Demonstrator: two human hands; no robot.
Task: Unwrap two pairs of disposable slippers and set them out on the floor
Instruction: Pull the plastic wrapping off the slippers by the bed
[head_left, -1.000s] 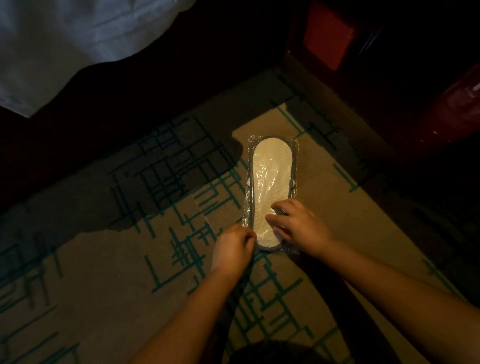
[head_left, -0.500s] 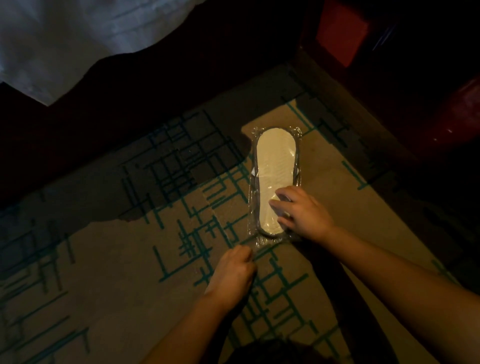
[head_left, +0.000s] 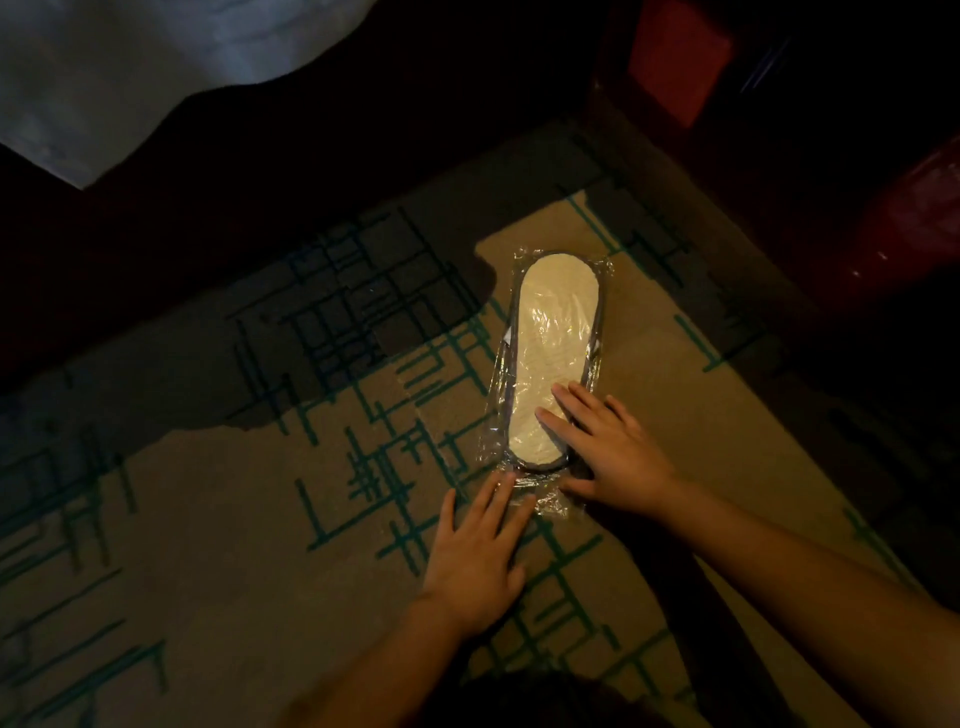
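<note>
A pack of disposable slippers (head_left: 550, 338) lies sole-up on the carpet, cream sole with a dark rim, sealed in clear crinkled plastic wrap (head_left: 543, 501). My right hand (head_left: 608, 447) rests flat on the near, heel end of the pack, fingers spread across the sole. My left hand (head_left: 478, 545) lies flat on the carpet just below the pack, fingers apart, fingertips touching the loose near edge of the wrap. Neither hand grips anything. Only this one pack is in view.
The beige carpet (head_left: 260, 519) has a teal and dark line pattern. A white bed sheet (head_left: 130, 67) hangs at the top left above deep shadow. Dark red furniture (head_left: 675, 62) stands at the top right. A dark strap-like band (head_left: 675, 597) runs under my right forearm.
My left hand drew back from the pack's near end, then reached forward again and flattened with fingers open. My right hand spread flat on the sole. The pack stayed put.
</note>
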